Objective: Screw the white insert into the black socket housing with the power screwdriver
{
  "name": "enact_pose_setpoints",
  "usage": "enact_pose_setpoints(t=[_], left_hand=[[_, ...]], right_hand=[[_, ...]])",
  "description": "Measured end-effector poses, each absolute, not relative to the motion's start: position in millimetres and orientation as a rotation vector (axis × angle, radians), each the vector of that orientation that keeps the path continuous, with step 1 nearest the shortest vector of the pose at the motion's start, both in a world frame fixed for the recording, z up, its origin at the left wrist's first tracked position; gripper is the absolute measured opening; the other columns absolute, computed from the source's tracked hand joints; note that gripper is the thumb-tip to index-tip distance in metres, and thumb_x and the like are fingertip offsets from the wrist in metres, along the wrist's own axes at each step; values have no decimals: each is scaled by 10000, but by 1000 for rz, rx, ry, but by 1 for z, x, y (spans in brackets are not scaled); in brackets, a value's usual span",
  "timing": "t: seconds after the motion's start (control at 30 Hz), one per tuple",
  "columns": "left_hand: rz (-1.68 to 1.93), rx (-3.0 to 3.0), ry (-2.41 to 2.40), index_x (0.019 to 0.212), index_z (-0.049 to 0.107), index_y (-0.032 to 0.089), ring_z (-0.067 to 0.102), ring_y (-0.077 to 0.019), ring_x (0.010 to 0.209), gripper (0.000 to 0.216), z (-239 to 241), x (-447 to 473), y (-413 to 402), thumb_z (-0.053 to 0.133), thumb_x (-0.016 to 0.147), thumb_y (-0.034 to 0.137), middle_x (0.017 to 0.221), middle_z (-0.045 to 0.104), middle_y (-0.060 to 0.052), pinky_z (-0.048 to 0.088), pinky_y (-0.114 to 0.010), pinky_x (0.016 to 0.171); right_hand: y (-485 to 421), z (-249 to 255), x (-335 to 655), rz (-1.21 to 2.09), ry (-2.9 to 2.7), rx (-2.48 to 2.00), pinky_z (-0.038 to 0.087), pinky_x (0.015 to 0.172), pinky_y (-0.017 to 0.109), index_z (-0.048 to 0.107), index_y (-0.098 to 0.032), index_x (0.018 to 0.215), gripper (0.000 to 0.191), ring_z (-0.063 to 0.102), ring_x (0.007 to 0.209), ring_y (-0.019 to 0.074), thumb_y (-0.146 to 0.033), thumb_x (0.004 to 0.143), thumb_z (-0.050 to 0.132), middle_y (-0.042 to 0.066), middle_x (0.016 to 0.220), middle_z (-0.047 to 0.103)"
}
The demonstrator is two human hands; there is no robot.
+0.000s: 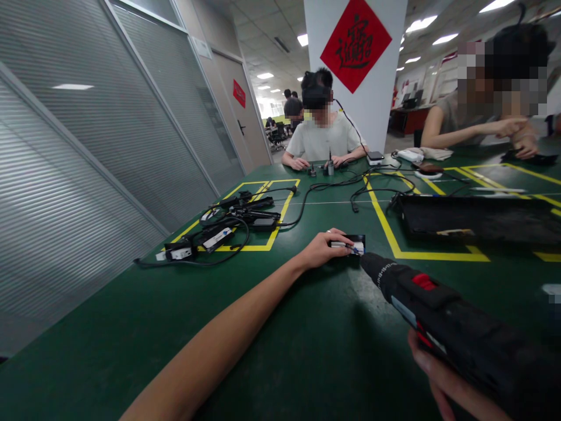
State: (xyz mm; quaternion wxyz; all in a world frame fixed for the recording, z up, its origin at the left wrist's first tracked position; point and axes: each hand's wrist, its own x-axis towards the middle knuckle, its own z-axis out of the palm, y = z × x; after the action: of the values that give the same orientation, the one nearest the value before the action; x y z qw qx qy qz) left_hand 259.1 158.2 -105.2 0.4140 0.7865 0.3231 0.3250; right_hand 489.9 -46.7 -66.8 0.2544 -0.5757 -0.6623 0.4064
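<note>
My right hand (442,368) is wrapped round the grip of a black cordless drill (438,304) with red parts. The drill points away from me to the left, its tip close to a small black-and-white electrical part (359,245) lying on the green table. Whether the tip touches that part I cannot tell. Reaching in from the left, my left hand (326,248) grips the part and presses it against the table, fingers over its top and a ring on one finger. Something small and blue shows near the fingertips; the hand hides the part's left side.
Left of my hand lies a heap of black adapters and cables (249,213) inside yellow tape. A long black tray (473,219) sits at the right. Cables (324,186) cross the table's far half. One person (328,137) sits opposite, another person (456,126) at the far right.
</note>
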Motion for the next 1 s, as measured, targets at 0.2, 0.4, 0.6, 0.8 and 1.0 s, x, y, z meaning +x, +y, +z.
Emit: enact_pose_setpoints(t=[0.2, 0.4, 0.6, 0.8, 1.0], left_hand=[[816, 1970, 820, 950, 676, 173, 460, -187, 1104, 292, -103, 260, 156, 653, 691, 307, 1087, 546, -85, 320, -312, 977], [808, 1961, 831, 953, 671, 173, 456, -185, 1116, 289, -104, 260, 156, 654, 691, 292, 1104, 542, -85, 318, -312, 978], [802, 1956, 833, 945, 673, 178, 461, -178, 1102, 289, -103, 261, 157, 656, 687, 305, 1086, 541, -78, 320, -303, 975], [803, 1941, 852, 952, 674, 187, 479, -170, 1063, 297, -104, 261, 158, 663, 679, 302, 1061, 542, -69, 332, -296, 959], [811, 1948, 825, 953, 672, 177, 485, -165, 1038, 301, -104, 260, 158, 664, 679, 301, 1061, 538, -75, 341, -300, 949]], right_hand=[[-46, -69, 493, 1226, -1792, -1578, 524, 721, 337, 625, -275, 668, 328, 617, 534, 176, -446, 872, 434, -13, 529, 611], [-43, -59, 493, 1288, -1765, -1515, 513, 702, 329, 615, -288, 736, 239, 612, 513, 176, -429, 857, 464, -22, 503, 601], [-50, -56, 479, 1349, -1640, -1537, 536, 521, 319, 560, -252, 863, 232, 565, 366, 176, -441, 836, 429, -38, 404, 567], [-51, -37, 470, 1226, -1594, -1571, 525, 477, 275, 578, -272, 657, 216, 628, 527, 217, -471, 735, 554, -14, 409, 542], [-40, -31, 463, 1152, -1638, -1530, 542, 511, 282, 623, -264, 745, 212, 565, 398, 179, -473, 732, 588, -37, 362, 497]])
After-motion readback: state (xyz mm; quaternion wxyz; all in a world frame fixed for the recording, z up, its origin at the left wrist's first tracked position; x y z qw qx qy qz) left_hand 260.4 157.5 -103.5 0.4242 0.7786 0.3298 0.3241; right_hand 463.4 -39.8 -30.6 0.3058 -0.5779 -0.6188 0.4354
